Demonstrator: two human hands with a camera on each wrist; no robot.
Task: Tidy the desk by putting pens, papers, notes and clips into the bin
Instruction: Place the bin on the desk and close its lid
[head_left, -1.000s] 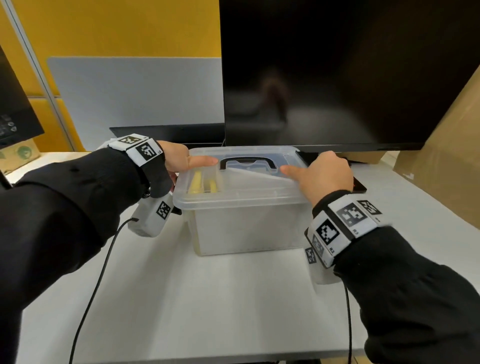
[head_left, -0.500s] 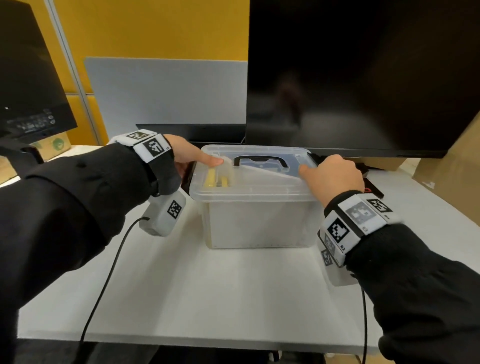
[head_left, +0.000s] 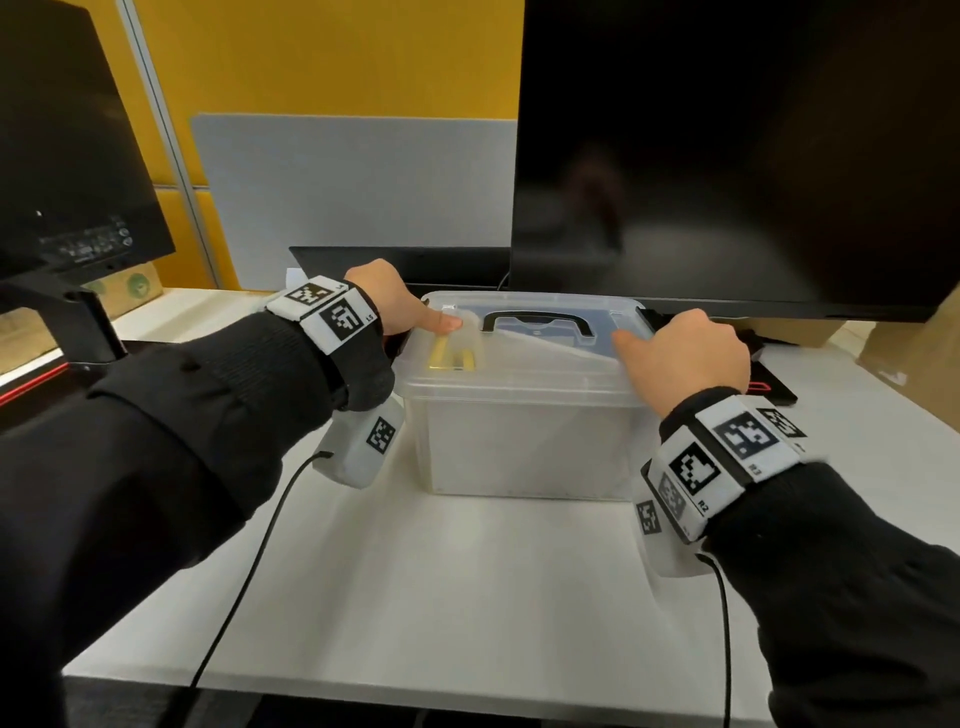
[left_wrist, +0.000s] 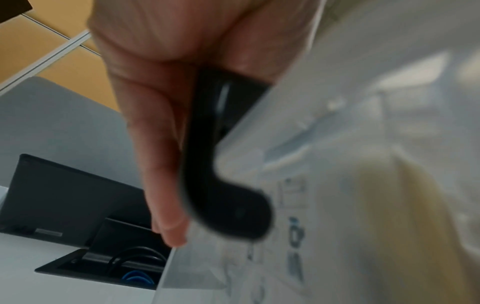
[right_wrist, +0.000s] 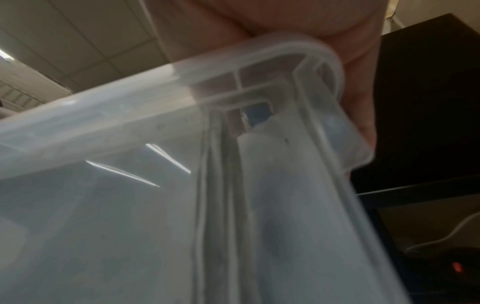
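Clearly the translucent lidded plastic storage bin (head_left: 524, 415) sits mid-frame on the white desk (head_left: 467, 597), its black carry handle (head_left: 537, 325) lying flat on the lid. At centre left the left hand (head_left: 395, 306) grips the bin's end — thumb on the lid, fingers curled round the black side latch (left_wrist: 223, 160). At centre right the right hand (head_left: 680, 353) clasps the opposite lid corner. Probably light, rigid and slippery — best held under the rim at both ends.
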